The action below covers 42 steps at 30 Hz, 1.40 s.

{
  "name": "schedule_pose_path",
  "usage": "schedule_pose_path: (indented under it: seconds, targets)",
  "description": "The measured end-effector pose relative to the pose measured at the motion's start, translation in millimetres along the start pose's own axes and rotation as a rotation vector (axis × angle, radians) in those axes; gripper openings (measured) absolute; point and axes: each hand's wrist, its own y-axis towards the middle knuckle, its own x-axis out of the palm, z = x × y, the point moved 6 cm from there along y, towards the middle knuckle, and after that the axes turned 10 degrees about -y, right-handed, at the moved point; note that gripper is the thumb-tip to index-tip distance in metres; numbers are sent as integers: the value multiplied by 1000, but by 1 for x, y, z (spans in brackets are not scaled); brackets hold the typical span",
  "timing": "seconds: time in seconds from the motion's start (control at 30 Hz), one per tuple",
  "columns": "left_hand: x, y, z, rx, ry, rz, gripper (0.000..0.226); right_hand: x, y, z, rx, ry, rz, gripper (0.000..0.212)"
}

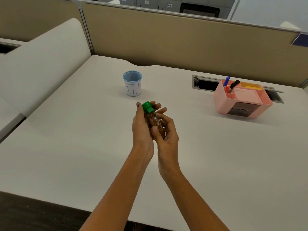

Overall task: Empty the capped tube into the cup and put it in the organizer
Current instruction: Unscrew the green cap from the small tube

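Both hands grip the capped tube (155, 121) above the worktop (83, 147): left hand (141, 129) at the green cap (147, 107), right hand (166, 135) around the clear body. Cap still on, so nothing is poured; cup (132, 83) waits beyond, pink organizer (241, 100) far right.

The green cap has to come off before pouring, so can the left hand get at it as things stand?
Probably yes. The left hand already has its fingertips at the green cap, while the right hand holds the tube lower down. Nothing lies between them.
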Motion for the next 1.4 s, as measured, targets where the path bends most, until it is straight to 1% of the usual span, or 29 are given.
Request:
schedule_pose_path:
  seconds: [0.17,0.27,0.43,0.53,0.6,0.7,0.9,1.07,1.3,1.4]
  targets:
    - [1,1,-2,-101,-160,0,43,-2,1,0,5,47,-6,28]
    - [2,2,-3,-145,-217,10,42,-5,1,-1,2,35,2,27]
    - [4,3,-2,-167,-282,8,44,-11,-3,0,-11,-90,75,29]
    - [5,4,1,-158,-298,-1,45,-20,-4,1,-38,-214,170,29]
    - [6,4,3,-155,-262,-15,45,-24,-4,0,-60,-271,200,29]
    - [10,3,4,-152,-173,-21,44,-25,-3,-4,-92,-310,198,31]
    - [13,0,-1,-113,59,23,43,-24,1,-4,-97,-315,191,29]
    - [12,0,-2,-39,227,52,46,-22,1,-4,-100,-288,170,31]
    - [12,5,-2,-41,240,82,43,-18,0,-2,-108,-237,122,28]
    - [15,6,0,-77,232,60,44,-18,2,1,-57,-168,86,27]
